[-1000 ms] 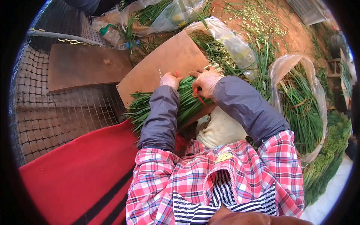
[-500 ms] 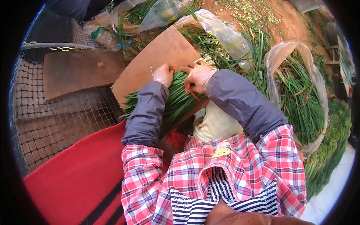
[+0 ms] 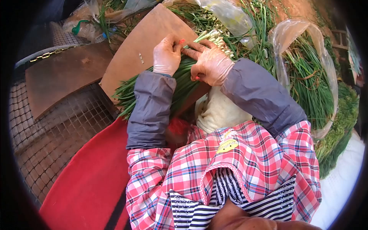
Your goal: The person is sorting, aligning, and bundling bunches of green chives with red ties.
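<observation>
A bundle of long green stalks [image 3: 184, 76] with pale cut ends lies across a brown board [image 3: 153, 28], in front of my body. My left hand [image 3: 167, 54], in a thin clear glove, pinches a small bit of red tie at the bundle's upper edge. On the pale-end side, my right hand [image 3: 212, 63], also gloved, curls over the bundle, fingertips near the same red tie. More red shows under my right thumb. The bundle's underside is hidden.
A plastic bag of green stalks [image 3: 308, 84] stands at the right, with a green heap [image 3: 339, 130] beyond it. Another brown board [image 3: 65, 74] lies over netting at the left. Red cloth [image 3: 88, 172] spreads at lower left.
The view has shifted, so the board and bags sit higher. My right hand has spread its fingers over the bundle toward my left hand, and more pale ends show.
</observation>
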A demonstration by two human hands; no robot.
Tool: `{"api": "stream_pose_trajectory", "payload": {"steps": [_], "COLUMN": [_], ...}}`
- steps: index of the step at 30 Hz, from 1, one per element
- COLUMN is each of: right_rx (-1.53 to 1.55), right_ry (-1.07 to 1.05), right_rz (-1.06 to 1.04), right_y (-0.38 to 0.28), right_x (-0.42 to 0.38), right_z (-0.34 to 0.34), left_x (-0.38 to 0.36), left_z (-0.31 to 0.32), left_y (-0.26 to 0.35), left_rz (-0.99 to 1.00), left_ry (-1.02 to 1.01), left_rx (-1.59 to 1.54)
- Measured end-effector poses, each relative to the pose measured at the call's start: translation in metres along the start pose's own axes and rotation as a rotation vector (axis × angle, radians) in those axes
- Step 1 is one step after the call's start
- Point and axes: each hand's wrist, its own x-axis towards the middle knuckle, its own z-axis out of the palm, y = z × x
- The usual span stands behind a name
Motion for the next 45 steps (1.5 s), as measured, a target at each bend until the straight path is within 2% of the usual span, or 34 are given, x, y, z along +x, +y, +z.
{"api": "stream_pose_trajectory", "payload": {"steps": [3, 4, 5, 9, 11, 12, 15, 16, 19, 21, 23, 26, 30, 33, 36, 45], "right_rx": [0.129, 0.164, 0.154, 0.003, -0.072, -0.123, 0.007, 0.042, 0.429, 0.818, 0.874, 0.874, 0.699, 0.694, 0.722, 0.698], "right_ry": [-0.061, -0.042, -0.041, 0.003, 0.047, 0.134, -0.144, -0.043, 0.077, 0.05, -0.017, -0.107, -0.207, -0.217, -0.243, -0.262], "right_rz": [0.105, 0.089, 0.072, 0.053, 0.065, 0.026, 0.136, 0.194, 0.471, 0.747, 0.899, 1.006, 1.003, 0.992, 1.062, 1.141], "right_y": [0.014, 0.019, 0.02, 0.003, -0.014, -0.019, -0.031, -0.033, -0.03, -0.016, -0.005, 0.0, 0.014, 0.016, 0.025, 0.028], "right_x": [0.012, 0.015, 0.012, 0.006, -0.002, -0.007, -0.007, -0.011, 0.007, 0.025, 0.033, 0.043, 0.046, 0.046, 0.039, 0.04], "right_z": [0.012, 0.015, 0.018, 0.01, 0.002, 0.0, 0.001, 0.007, 0.008, 0.012, 0.01, 0.007, 0.012, 0.011, 0.008, 0.004], "left_x": [-0.002, 0.003, 0.001, -0.001, -0.005, -0.003, -0.005, -0.005, -0.005, -0.005, -0.001, -0.001, -0.004, -0.004, -0.005, -0.001], "left_z": [0.017, 0.021, 0.024, 0.019, 0.024, 0.024, 0.021, 0.026, 0.029, 0.027, 0.029, 0.024, 0.024, 0.02, 0.029, 0.034], "left_y": [-0.007, -0.012, -0.018, -0.022, -0.03, -0.027, -0.018, -0.022, -0.021, -0.018, -0.017, -0.028, -0.034, -0.029, -0.016, -0.014], "left_rz": [-0.148, -0.194, -0.212, -0.212, -0.215, -0.226, -0.277, -0.266, -0.225, -0.224, -0.247, -0.279, -0.258, -0.207, -0.219, -0.176], "left_ry": [0.096, 0.097, 0.085, 0.074, 0.077, 0.083, 0.041, 0.05, 0.042, 0.017, -0.014, -0.132, -0.271, -0.284, -0.255, -0.317], "left_rx": [-0.058, -0.227, -0.181, -0.082, -0.124, -0.167, -0.114, -0.06, 0.03, 0.049, 0.047, -0.134, -0.333, -0.259, -0.394, -0.26]}}
